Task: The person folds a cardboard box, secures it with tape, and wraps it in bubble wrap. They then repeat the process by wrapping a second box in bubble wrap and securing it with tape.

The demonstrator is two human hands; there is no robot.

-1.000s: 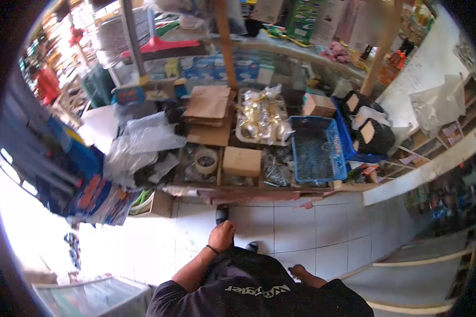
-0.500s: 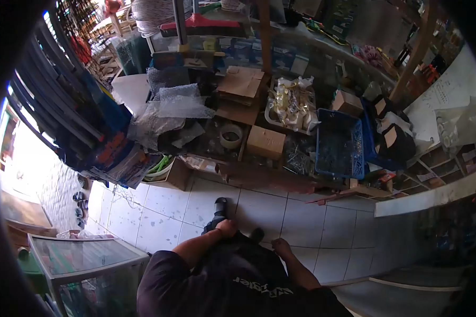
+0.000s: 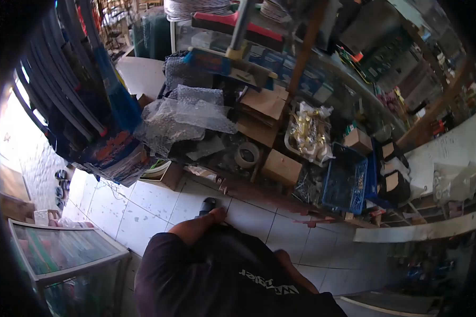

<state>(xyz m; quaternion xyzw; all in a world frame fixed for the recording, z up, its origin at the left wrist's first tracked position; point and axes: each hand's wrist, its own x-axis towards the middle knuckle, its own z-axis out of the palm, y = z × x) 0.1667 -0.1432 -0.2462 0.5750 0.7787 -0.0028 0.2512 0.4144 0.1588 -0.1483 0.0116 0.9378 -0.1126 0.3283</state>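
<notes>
My left hand hangs in front of my body, above the tiled floor and beside my sandalled foot. Its fingers are small and blurred, and I make out no object in it. Low at my other side is my right hand, partly hidden by my dark shirt, so its fingers do not show. Neither hand touches the cluttered counter ahead. On that counter lie bubble wrap, a roll of tape, a cardboard box and a blue plastic basket.
Grey pipes stand at the left. A glass display case is near my left side. Bagged gold-coloured fittings fill a white tray. A red-headed squeegee or broom lies behind. White shelving edges run along the right.
The view has turned and shifted, so the counter goods appear further right and slightly lower. My left hand appears further up and left; my right hand is more hidden behind my body.
</notes>
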